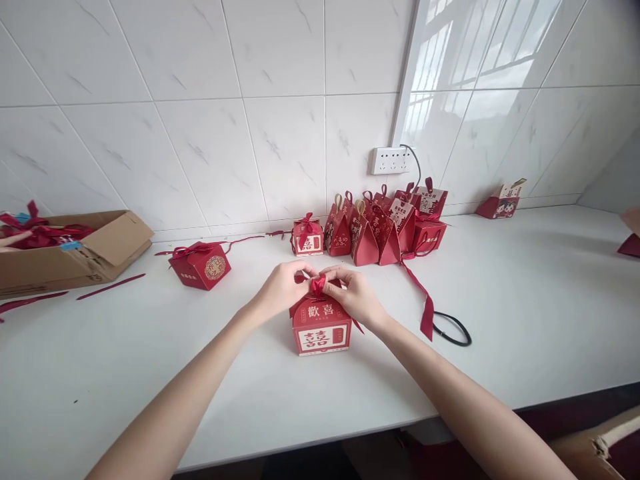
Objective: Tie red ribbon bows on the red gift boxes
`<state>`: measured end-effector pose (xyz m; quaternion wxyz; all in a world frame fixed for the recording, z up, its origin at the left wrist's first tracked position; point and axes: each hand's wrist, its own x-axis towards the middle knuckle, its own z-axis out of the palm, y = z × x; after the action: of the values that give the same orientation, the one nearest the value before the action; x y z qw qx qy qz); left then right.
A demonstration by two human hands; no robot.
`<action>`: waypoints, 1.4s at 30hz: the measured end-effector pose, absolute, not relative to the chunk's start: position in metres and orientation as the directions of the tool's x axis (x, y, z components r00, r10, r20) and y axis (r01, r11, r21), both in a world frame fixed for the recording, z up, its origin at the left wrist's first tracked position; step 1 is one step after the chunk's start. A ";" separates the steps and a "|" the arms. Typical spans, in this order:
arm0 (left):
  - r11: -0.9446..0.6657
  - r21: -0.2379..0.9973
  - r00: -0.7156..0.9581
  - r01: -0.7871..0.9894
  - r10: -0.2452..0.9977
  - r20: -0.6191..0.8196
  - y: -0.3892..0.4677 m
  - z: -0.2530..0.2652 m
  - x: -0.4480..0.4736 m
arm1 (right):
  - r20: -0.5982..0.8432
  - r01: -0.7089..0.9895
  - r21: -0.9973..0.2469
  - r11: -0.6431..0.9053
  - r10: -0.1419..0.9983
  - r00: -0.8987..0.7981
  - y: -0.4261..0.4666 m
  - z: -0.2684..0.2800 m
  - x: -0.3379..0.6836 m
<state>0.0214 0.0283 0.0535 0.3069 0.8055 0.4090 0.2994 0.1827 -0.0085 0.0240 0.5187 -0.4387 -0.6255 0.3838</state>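
A red gift box (323, 323) with white panels and Chinese characters stands upright near the middle of the white counter. On its top sits a red ribbon (318, 286), gathered in a knot or bow. My left hand (286, 288) pinches the ribbon from the left side. From the right, my right hand (354, 293) pinches it too, thumb and fingers close together. Both hands meet just above the box lid. One ribbon tail (359, 326) hangs beside the box, below my right hand.
Several triangular red boxes (365, 233) cluster by the wall, with a small bowed box (308, 235) beside them. Another red box (201, 265) lies left, near a cardboard carton (113, 243) of ribbons. A black loop (454, 341) and loose ribbon (427, 320) lie right. A power strip (391, 161) is on the wall.
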 end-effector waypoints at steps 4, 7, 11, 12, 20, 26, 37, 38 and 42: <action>-0.494 0.785 0.447 0.375 0.837 0.314 0.019 0.039 0.015 | 0.256 0.171 -0.949 0.266 0.963 -0.079 -0.011 0.027 0.184; -0.532 0.766 0.481 0.361 0.810 0.335 0.009 0.035 0.010 | 0.226 0.147 -0.961 0.233 0.972 -0.066 -0.013 0.027 0.185; -0.542 0.754 0.504 0.370 0.799 0.328 0.000 0.036 0.010 | 0.254 0.133 -0.957 0.258 0.966 -0.050 -0.015 0.026 0.183; -0.535 0.758 0.490 0.374 0.808 0.328 0.000 0.036 0.011 | 0.261 0.141 -0.954 0.266 0.964 -0.053 -0.016 0.026 0.182; -0.416 0.862 0.428 0.289 0.862 0.272 0.006 0.028 0.017 | 0.354 0.255 -0.889 0.380 0.924 -0.143 -0.017 0.033 0.187; -0.348 0.911 0.413 0.221 0.880 0.236 0.004 0.029 0.014 | 0.443 0.327 -0.824 0.462 0.886 -0.136 -0.017 0.030 0.191; -0.262 0.955 0.409 0.139 0.894 0.185 0.005 0.028 0.008 | 0.641 0.659 -0.367 0.656 0.692 -0.332 -0.020 0.032 0.199; -0.264 0.955 0.407 0.139 0.894 0.188 0.005 0.029 0.008 | 0.668 0.664 -0.327 0.673 0.661 -0.341 -0.020 0.031 0.200; -0.295 0.940 0.402 0.173 0.892 0.206 0.003 0.033 0.006 | 0.772 0.656 -0.127 0.744 0.490 -0.406 -0.021 0.032 0.201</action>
<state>0.0055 0.0034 0.0327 0.4567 0.7017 0.3794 0.3939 0.2015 -0.0208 0.0316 0.4228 -0.3442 -0.8325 -0.0985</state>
